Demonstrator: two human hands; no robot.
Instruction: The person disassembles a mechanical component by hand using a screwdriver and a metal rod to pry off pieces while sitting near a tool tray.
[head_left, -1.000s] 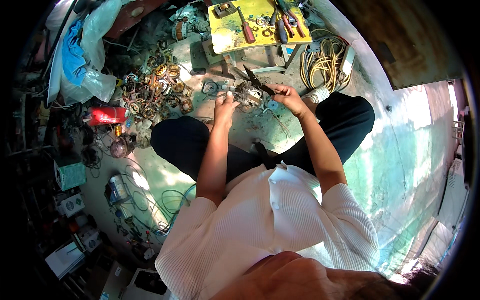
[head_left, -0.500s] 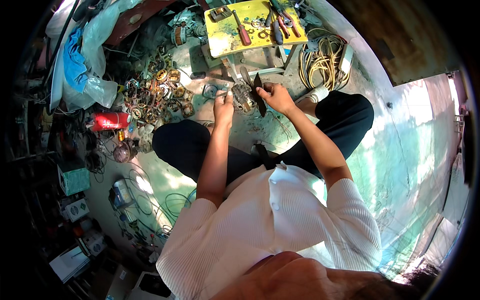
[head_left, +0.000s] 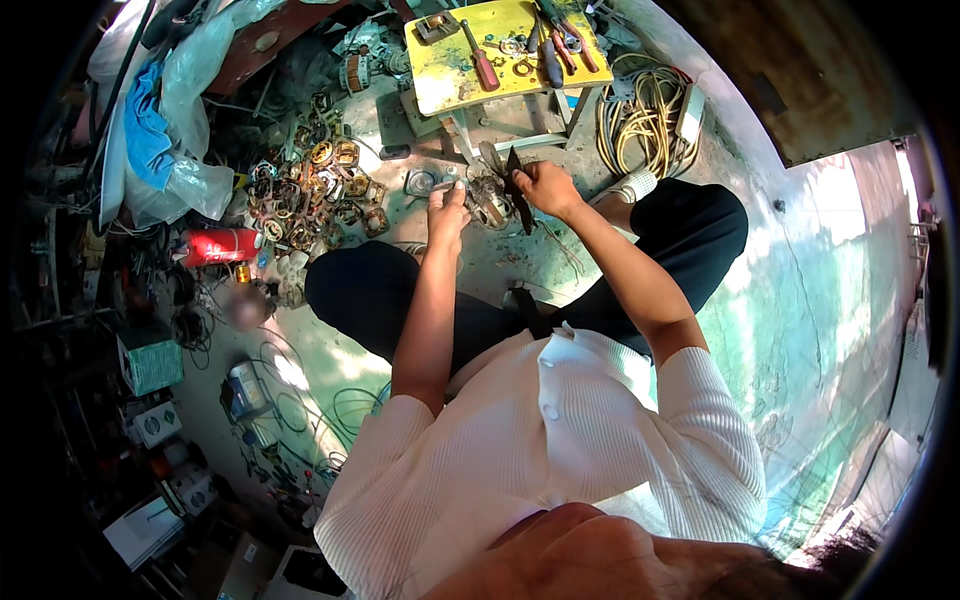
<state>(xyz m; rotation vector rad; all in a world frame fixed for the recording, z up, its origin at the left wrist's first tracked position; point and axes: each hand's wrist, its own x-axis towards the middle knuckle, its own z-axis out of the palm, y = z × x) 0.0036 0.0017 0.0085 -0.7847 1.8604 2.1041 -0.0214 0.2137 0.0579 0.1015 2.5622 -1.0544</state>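
In the head view, a small metal part (head_left: 487, 205) is gripped by the left hand (head_left: 449, 213), fingers closed around its edge, low over the floor before the knees. Dark pliers (head_left: 514, 180) are clasped in the closed right hand (head_left: 547, 187), touching the part. A yellow stool (head_left: 497, 52) stands just beyond.

A cluttered repair workshop: yellow tool stool (head_left: 455, 75), motor coils (head_left: 320, 195), cables (head_left: 645, 115).
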